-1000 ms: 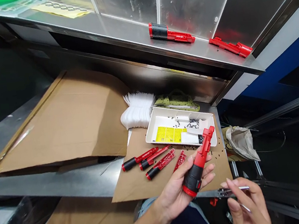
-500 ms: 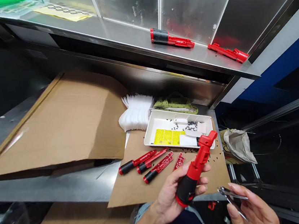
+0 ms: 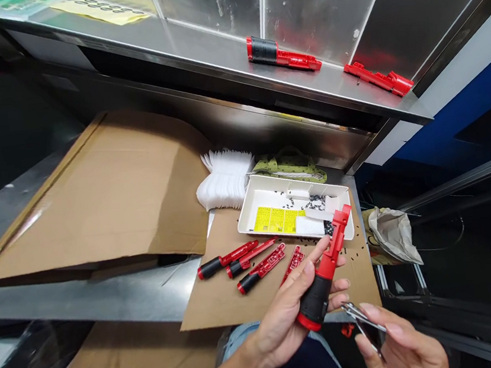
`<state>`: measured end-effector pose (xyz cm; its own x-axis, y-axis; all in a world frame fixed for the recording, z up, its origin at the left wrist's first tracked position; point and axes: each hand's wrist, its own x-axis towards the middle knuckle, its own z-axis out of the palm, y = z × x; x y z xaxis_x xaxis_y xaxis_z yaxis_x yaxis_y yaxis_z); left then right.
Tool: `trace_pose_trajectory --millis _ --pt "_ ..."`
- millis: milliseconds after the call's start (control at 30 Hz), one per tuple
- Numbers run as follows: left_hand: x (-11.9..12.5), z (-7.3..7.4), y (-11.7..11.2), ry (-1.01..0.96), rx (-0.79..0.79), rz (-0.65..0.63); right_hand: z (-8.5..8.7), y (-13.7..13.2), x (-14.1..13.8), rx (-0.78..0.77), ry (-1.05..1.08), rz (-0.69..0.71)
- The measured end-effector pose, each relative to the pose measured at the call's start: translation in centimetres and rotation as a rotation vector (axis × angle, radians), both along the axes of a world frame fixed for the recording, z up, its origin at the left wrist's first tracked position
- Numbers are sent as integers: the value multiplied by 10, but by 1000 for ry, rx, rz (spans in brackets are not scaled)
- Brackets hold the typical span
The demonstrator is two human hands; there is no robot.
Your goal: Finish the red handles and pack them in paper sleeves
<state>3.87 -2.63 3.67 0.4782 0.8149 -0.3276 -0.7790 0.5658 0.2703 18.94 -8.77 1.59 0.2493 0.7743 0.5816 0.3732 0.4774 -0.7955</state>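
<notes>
My left hand [image 3: 284, 316] is closed around a red plastic housing with a black grip [image 3: 317, 297], held tilted with its narrow red end pointing up and away. Close to the black grip's lower side, my right hand [image 3: 405, 340] pinches a pair of metal nail clippers [image 3: 365, 321] between thumb and fingers. Whether the clippers' tip touches the housing I cannot tell. Several similar red and black housings [image 3: 260, 271] lie on the cardboard to the left of my left hand, one of them partly hidden behind it.
Beyond my hands, a white tray [image 3: 244, 223] holds small black pieces and yellow labels. White foam sheets [image 3: 223, 187] and a green pouch [image 3: 292, 166] sit behind it. More red parts [image 3: 286, 56] rest on the metal shelf [image 3: 206, 51]. A large cardboard box [image 3: 129, 186] stands left; a paper bag [image 3: 392, 234], right.
The housing in my left hand has turned, showing a different side. My right hand has brought the nail clippers leftward, closer to the black grip.
</notes>
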Motion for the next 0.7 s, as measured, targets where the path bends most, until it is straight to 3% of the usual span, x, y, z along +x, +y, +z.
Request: trace_pose_trajectory --millis 200,400,700 --pt "3 1 -1 81 -13 -9 4 9 1 106 -160 132" --pt "3 0 -3 125 -45 -70 4 7 8 78 -186 224" --pt "1 10 -3 215 -53 -102 8 7 4 62 -200 182"
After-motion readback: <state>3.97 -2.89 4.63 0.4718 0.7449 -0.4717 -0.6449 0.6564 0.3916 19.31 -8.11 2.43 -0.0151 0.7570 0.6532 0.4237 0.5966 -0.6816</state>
